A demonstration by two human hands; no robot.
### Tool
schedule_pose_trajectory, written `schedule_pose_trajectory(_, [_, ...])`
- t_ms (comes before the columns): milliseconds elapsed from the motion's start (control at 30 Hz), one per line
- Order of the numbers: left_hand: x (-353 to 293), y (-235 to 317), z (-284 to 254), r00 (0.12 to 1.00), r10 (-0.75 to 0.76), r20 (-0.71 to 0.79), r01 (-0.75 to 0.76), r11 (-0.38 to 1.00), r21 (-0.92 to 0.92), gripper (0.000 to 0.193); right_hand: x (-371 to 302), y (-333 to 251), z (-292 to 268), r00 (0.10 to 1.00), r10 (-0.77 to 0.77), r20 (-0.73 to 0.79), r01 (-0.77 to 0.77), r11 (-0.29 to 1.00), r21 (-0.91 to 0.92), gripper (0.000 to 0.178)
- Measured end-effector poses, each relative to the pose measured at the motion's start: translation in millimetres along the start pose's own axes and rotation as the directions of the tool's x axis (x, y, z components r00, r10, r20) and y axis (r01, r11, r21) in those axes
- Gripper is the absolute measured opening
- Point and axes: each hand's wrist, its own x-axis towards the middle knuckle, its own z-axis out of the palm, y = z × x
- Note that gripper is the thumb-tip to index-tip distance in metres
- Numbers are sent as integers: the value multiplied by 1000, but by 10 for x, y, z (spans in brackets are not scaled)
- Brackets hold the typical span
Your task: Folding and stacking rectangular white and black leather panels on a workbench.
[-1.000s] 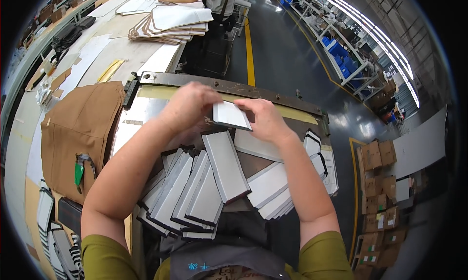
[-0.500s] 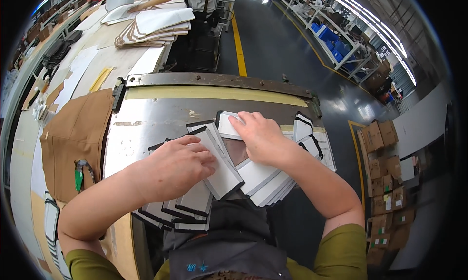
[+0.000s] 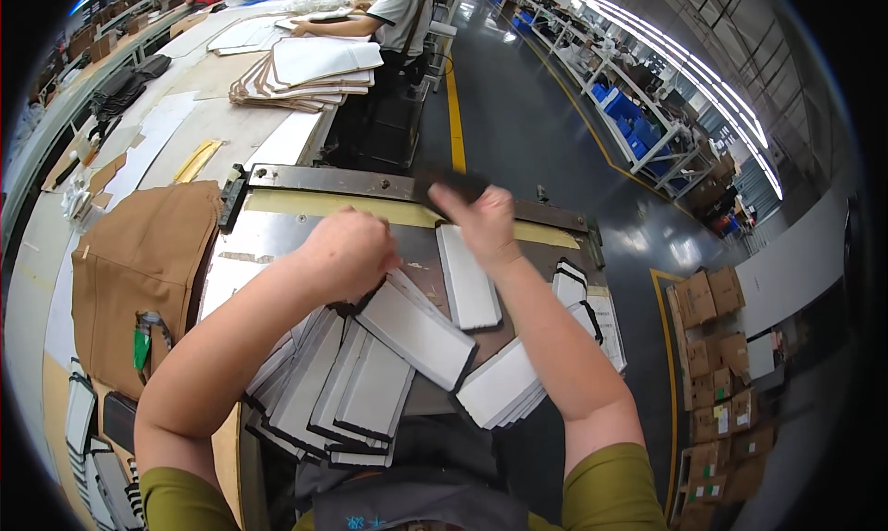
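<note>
Near the far metal bar, my right hand (image 3: 483, 224) is closed on a dark flat piece (image 3: 453, 189), blurred by motion. Just below that hand lies a white panel with black edges (image 3: 468, 281). My left hand (image 3: 347, 252) has its fingers curled together at the upper end of another white black-edged panel (image 3: 418, 332); what they pinch is hidden. Several similar panels (image 3: 375, 383) lie overlapped below my left hand. A fanned stack of white panels (image 3: 499, 383) lies below my right forearm.
The metal worktop (image 3: 277, 235) ends at a raised bar (image 3: 333, 181). A brown fabric piece (image 3: 139, 281) lies at left, on the long table with stacked white sheets (image 3: 314, 64). Another person (image 3: 400, 18) works there. Cartons (image 3: 708, 346) stand at right.
My right hand has risen away from me and now holds a dark piece. The white panel formerly beneath it lies uncovered. My left hand has moved farther away, its fingers now curled.
</note>
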Motion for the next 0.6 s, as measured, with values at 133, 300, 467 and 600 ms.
schedule_pose_trajectory(133, [156,-20,125,901,-121,-416,139,990,13,27,-150,329,-28,964,-119,236,142,986,-83,21])
schedule_pose_trajectory(300, [374,201,116,985,92,-149,-101,993,-56,34,-44,124,-297,989,79,129,-110,962,250,18])
schedule_pose_trajectory(467, [600,529,210,978,206,33,-207,976,73,52,-109,194,-533,990,140,-23,-117,896,428,22])
schedule_pose_trajectory(600, [549,614,151,972,225,73,-228,973,35,49,204,-345,-1080,833,-22,-552,276,882,382,25])
